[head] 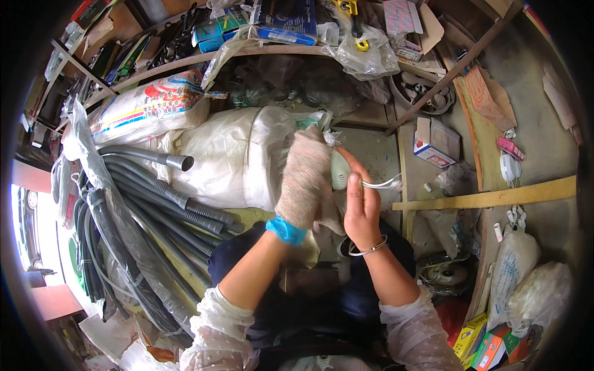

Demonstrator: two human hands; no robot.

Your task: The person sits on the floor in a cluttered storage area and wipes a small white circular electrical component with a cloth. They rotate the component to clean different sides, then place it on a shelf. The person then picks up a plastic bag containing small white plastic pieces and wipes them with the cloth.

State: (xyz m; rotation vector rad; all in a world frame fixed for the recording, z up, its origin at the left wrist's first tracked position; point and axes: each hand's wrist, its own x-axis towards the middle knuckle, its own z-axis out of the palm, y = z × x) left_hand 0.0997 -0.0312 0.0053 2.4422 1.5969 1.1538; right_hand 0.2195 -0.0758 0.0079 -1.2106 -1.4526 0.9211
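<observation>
My left hand is covered by a greyish-pink fuzzy cloth, with a blue plastic glove cuff showing at the wrist. Its fingers are hidden under the cloth, so their grip cannot be told. My right hand is bare and wears a bangle. Between the hands is a pale plastic device with vent slots, partly hidden by the cloth. My right thumb and fingers hold it at its edge, where white wires stick out to the right.
Grey corrugated hoses and a large plastic-wrapped bundle lie at the left. Behind runs a crowded shelf. At the right are a wooden strip, an open carton, a round white device and filled plastic bags.
</observation>
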